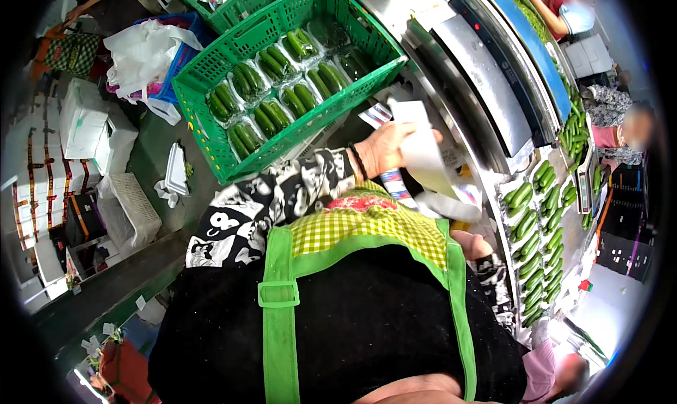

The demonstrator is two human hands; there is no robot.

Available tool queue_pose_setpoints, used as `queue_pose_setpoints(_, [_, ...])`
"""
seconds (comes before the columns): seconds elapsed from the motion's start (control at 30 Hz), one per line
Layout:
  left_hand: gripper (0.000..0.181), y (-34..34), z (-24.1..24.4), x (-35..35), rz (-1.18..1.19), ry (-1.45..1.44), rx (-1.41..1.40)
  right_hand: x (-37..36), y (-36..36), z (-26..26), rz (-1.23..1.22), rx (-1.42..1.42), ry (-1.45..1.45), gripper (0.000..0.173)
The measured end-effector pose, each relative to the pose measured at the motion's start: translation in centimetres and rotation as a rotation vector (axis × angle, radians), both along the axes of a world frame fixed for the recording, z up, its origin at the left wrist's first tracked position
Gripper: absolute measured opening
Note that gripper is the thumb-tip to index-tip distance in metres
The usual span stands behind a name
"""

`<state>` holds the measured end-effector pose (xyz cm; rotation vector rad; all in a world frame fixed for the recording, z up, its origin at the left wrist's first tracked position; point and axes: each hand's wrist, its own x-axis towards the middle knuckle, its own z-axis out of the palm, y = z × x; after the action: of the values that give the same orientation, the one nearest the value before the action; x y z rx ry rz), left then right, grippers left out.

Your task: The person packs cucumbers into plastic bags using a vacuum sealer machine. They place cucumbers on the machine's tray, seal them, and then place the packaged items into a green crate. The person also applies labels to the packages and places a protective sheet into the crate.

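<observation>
My left hand (382, 149), with a black band at the wrist, grips a white, motion-blurred sheet or strip (418, 129) in front of my apron. Low on the right, my right hand (472, 244) is partly covered by the apron edge. A blurred pale object (449, 207) lies just above it; whether the fingers hold it is unclear. Printed red, white and blue strips (395, 186) hang beside my left hand. Beyond that hand stands a green plastic crate (211, 149), holding several film-wrapped trays of cucumbers (272, 117) in two rows.
A film-wrapping machine (476, 81) stands on the right. Below it, trays of cucumbers (524, 226) line a steel table, near a weighing scale (586, 184). Loose cucumbers (574, 134) and co-workers are on the far side. Foam boxes (84, 123) and a white basket (129, 208) stand left.
</observation>
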<state>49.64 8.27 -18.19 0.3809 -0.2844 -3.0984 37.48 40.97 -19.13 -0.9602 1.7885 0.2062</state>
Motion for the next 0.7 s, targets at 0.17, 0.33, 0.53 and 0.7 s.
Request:
queue_pose_setpoints(0.17, [0.048, -0.6, -15.2, 1.8, -0.186, -0.754, -0.552, 0.6, -7.6, 10.9, -0.956, -0.502, -0.662, 0.032])
queue_pose_setpoints(0.33, [0.094, -1.4, -10.0, 2.8, 0.214, -0.265, -1.755, -2.9, -12.3, 8.2, -1.174, -1.047, -0.731, 0.039])
queue_pose_setpoints(0.53, [0.086, -1.4, 2.1, 0.0, 0.776, 0.429, -2.463, -5.0, -19.2, 7.1, -1.159, -0.982, -1.129, 0.032])
queue_pose_setpoints(0.7, [0.071, -1.4, 1.0, -1.2, 0.94, 0.398, -2.639, -4.1, -21.1, 8.5, -0.616, -1.252, -0.491, 0.037])
